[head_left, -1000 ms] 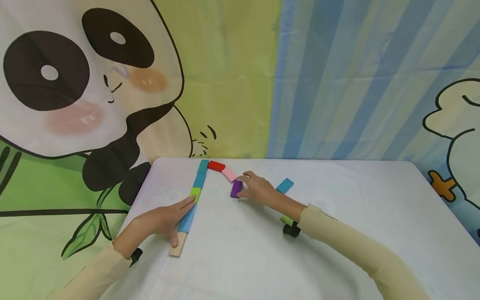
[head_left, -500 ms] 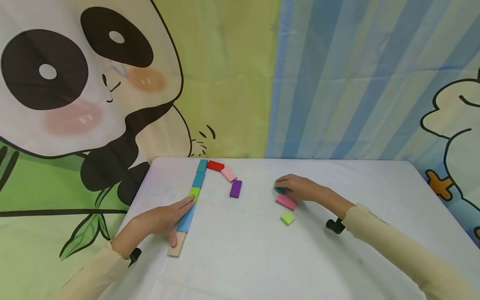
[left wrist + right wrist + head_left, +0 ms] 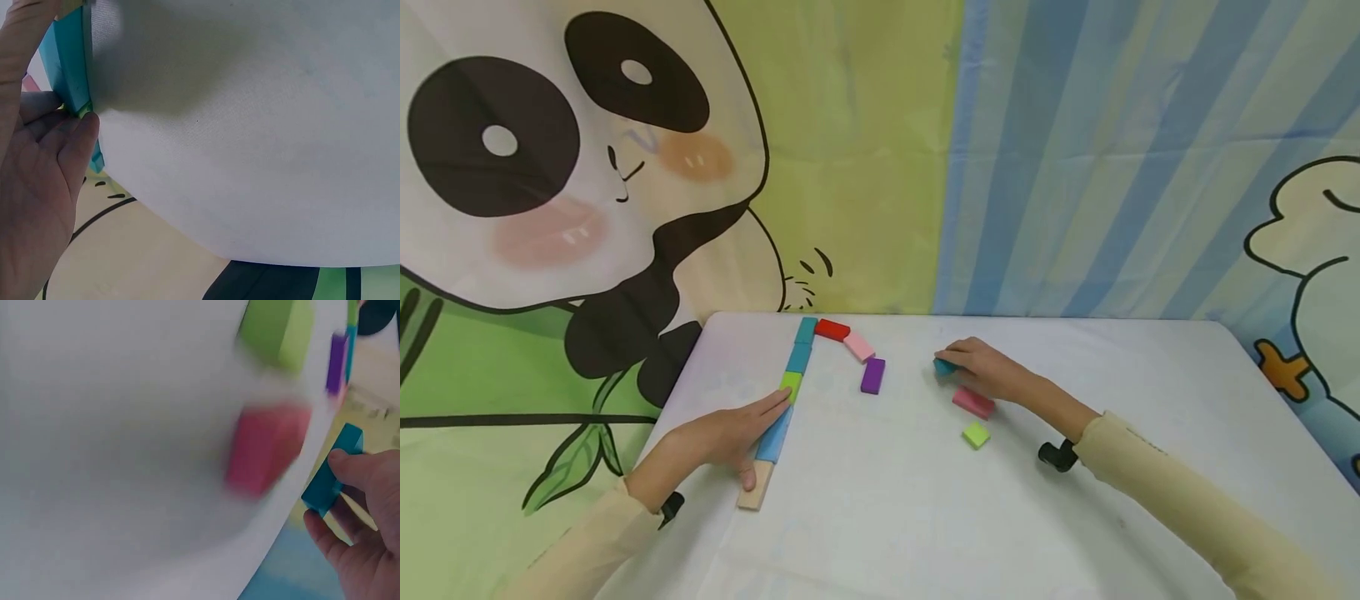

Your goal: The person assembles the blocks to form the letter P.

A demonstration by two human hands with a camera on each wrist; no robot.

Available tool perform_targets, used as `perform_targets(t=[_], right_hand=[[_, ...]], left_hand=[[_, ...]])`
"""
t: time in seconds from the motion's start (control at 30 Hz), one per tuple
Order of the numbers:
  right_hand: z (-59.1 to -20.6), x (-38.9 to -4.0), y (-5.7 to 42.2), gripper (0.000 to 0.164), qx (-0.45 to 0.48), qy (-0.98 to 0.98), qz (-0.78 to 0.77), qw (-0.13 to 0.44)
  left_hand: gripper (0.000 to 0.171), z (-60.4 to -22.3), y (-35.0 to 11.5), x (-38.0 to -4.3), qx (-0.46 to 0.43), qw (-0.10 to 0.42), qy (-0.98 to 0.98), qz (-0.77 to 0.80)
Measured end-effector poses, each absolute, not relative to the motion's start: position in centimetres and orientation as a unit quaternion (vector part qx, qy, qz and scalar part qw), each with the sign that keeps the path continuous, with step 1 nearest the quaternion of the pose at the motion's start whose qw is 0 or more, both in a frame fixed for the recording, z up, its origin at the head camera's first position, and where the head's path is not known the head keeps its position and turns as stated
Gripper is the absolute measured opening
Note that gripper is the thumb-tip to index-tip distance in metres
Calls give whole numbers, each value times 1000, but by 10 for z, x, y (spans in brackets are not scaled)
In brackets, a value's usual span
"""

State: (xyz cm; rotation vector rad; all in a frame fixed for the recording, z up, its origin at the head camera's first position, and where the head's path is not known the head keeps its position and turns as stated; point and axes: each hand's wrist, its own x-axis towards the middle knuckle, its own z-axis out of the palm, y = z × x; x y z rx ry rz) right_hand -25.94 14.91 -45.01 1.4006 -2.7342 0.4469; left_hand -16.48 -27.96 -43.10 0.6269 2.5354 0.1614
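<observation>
My right hand (image 3: 988, 371) pinches a teal block (image 3: 335, 469) between thumb and fingers, and in the right wrist view the block appears raised off the table. Just beneath that hand lie a pink block (image 3: 973, 402) and a small lime block (image 3: 976, 435). My left hand (image 3: 726, 437) rests along a straight row of blocks, its fingertips at a lime block (image 3: 791, 384) and its thumb by the plain wooden block (image 3: 756, 487). A long blue block (image 3: 775, 435) lies between them, partly covered by the hand.
Two teal blocks, the farther one (image 3: 806, 330) included, form the row's far end. From there a red block (image 3: 832, 330), a pale pink block (image 3: 859, 347) and a purple block (image 3: 872, 376) curve toward the right. Behind the white table (image 3: 880, 517) hangs a printed cloth (image 3: 850, 158).
My right hand has left the purple block, moved right to the teal block and gripped it. It now carries that block slightly left. My left hand has stayed in place.
</observation>
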Motion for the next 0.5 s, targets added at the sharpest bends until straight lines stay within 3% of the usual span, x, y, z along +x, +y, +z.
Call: perform_targets(t=[0.23,0.5], right_hand=[[-450,-222,84,39,501,-858,114,9],[-462,-210,29,36,540,-841,32,14]], left_hand=[[134,-433,-281,-167,231,259,936,50],[134,-435,-280,-168,233,266,934,46]])
